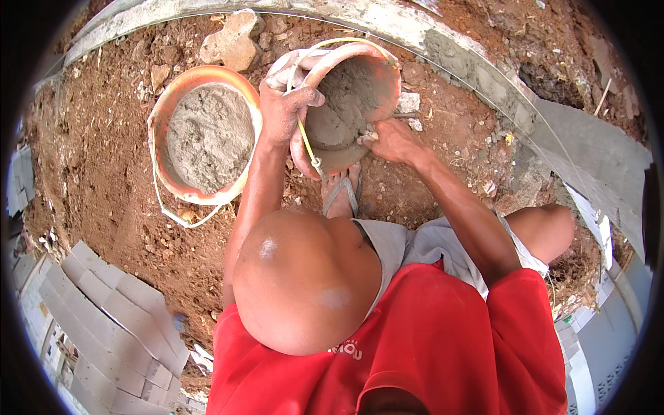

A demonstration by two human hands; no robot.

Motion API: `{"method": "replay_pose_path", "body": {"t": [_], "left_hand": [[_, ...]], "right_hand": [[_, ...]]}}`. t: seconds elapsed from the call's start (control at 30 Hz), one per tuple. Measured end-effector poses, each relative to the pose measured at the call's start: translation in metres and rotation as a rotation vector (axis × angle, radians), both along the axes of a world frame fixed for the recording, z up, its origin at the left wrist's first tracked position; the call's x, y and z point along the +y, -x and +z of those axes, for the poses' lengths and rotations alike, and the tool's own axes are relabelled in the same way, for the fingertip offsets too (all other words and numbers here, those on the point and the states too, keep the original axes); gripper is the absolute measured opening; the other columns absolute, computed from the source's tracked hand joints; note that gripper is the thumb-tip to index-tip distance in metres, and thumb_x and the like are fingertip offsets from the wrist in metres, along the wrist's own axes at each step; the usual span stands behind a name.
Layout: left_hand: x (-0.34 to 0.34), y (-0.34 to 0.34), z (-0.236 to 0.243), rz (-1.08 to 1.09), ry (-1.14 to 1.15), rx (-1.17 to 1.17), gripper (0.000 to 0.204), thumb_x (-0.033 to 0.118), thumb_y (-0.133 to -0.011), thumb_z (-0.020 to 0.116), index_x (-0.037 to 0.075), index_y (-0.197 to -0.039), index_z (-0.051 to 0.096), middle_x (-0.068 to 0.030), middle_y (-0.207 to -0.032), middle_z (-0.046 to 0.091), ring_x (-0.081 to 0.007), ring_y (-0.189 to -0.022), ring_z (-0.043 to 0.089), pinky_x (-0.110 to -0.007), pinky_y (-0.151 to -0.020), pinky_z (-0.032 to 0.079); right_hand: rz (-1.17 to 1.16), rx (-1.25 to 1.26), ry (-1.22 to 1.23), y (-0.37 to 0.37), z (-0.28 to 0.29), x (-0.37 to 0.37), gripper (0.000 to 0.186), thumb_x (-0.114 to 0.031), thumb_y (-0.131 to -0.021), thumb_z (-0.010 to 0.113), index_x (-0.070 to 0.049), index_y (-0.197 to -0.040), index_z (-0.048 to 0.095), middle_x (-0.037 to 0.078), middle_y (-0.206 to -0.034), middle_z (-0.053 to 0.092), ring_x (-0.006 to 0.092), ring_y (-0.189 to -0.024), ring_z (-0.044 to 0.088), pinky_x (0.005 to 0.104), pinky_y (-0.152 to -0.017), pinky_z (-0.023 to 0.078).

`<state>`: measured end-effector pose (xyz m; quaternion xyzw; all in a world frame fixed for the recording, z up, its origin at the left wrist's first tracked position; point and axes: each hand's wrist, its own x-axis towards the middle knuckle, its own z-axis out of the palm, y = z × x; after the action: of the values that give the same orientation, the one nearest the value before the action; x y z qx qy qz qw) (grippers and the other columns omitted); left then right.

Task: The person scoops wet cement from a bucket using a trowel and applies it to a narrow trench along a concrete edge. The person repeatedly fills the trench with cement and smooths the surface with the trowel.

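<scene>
A tilted orange bucket (384, 83) stands before me, its mouth toward me and wet grey mortar (339, 104) inside. My left hand (287, 111) is closed on its left rim, thumb over the edge, beside the yellow bail handle (301, 128). At the right of the bucket's mouth is my right hand (394, 140), fingers curled together. Whatever those fingers hold is hidden. Left of this bucket, a second orange bucket (159, 131) stands upright, nearly full of grey mortar (211, 135). Its pale handle (169, 214) hangs down on the near side.
Reddish-brown soil (90, 159) with small stones surrounds the buckets. A flat pale stone (232, 41) lies behind them. A low curved concrete edge (443, 52) with a thin string runs along the back. Grey sheets (104, 311) lie at the lower left. My sandalled foot (340, 194) is just below the tilted bucket.
</scene>
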<state>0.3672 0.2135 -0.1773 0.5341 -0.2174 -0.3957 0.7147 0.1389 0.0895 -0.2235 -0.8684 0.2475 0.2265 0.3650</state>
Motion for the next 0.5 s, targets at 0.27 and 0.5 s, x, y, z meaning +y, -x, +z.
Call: {"method": "replay_pose_path", "body": {"t": [0.27,0.5], "left_hand": [[0.002,-0.011,0.012,0.189,-0.055,0.068,0.045,-0.001,-0.061,0.067,-0.009,-0.105,0.072,-0.0141,-0.112,0.072,-0.0202,-0.103,0.063,-0.032,-0.096,0.047],[0.012,-0.029,0.000,0.309,-0.042,0.125,0.030,0.000,-0.057,0.066,-0.003,-0.087,0.064,-0.0188,-0.118,0.069,-0.0284,-0.117,0.060,-0.041,-0.114,0.037]], "right_hand": [[-0.235,-0.003,-0.369,-0.004,0.040,0.031,0.048,-0.037,-0.097,0.069,0.008,-0.110,0.071,0.036,-0.099,0.071,0.0502,-0.100,0.070,0.0540,-0.091,0.054],[-0.183,-0.057,-0.460,-0.013,0.024,0.019,0.050,-0.045,-0.101,0.066,0.005,-0.102,0.070,0.027,-0.089,0.069,0.0360,-0.085,0.070,0.0480,-0.078,0.053]]}}
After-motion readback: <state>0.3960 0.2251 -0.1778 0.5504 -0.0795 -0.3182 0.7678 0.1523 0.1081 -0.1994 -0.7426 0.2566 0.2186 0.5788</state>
